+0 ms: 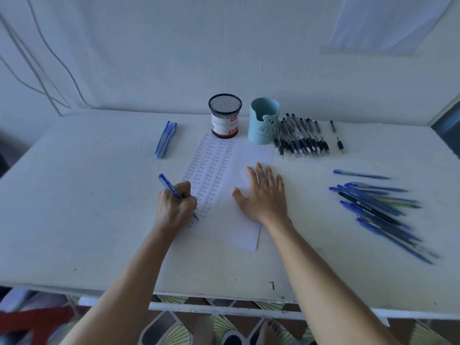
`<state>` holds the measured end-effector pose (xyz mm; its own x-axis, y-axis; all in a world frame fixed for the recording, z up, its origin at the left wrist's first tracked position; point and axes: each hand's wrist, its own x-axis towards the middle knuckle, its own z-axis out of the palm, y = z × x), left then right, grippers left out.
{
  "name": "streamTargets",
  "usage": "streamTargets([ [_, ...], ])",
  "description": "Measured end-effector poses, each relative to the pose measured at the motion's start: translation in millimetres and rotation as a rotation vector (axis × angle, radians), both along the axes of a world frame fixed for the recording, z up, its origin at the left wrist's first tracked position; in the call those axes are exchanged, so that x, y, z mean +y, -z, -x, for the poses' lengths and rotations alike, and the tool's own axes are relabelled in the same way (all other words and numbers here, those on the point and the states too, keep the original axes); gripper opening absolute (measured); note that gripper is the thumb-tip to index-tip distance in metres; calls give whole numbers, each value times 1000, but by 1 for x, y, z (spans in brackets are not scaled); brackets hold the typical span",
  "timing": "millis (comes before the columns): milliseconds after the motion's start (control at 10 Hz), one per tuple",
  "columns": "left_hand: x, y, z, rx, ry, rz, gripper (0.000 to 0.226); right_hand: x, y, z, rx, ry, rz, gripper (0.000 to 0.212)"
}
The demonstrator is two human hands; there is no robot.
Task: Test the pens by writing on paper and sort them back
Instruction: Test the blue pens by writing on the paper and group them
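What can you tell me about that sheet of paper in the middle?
The sheet of paper is white and thin and lies flat on the table, slightly slanted, with its far end near the black mesh cup and the pale blue cup. Columns of handwritten "Test" fill its left half; the right half is blank. The right hand rests flat on it. The left hand holds a blue pen, tip on its left side.

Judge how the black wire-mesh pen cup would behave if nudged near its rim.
The black wire-mesh pen cup shows no pens inside, so it is probably light and would shift easily on the white table. It stands taller than wide, so a rim push would likely tip it. Being round, it might then roll.
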<state>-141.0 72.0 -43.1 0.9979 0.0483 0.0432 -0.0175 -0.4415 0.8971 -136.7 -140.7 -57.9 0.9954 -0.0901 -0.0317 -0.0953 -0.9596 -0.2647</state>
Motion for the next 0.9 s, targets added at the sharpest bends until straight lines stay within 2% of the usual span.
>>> streamTargets([
  [200,-1,1,0,-3,21,-47,38,0,-1,0,9,-4,1,74],
  [600,-4,1,2,9,25,-9,28,1,0,0,-7,3,-5,75],
  [900,-6,1,4,15,32,34,29,0,-1,0,2,3,-2,75],
])
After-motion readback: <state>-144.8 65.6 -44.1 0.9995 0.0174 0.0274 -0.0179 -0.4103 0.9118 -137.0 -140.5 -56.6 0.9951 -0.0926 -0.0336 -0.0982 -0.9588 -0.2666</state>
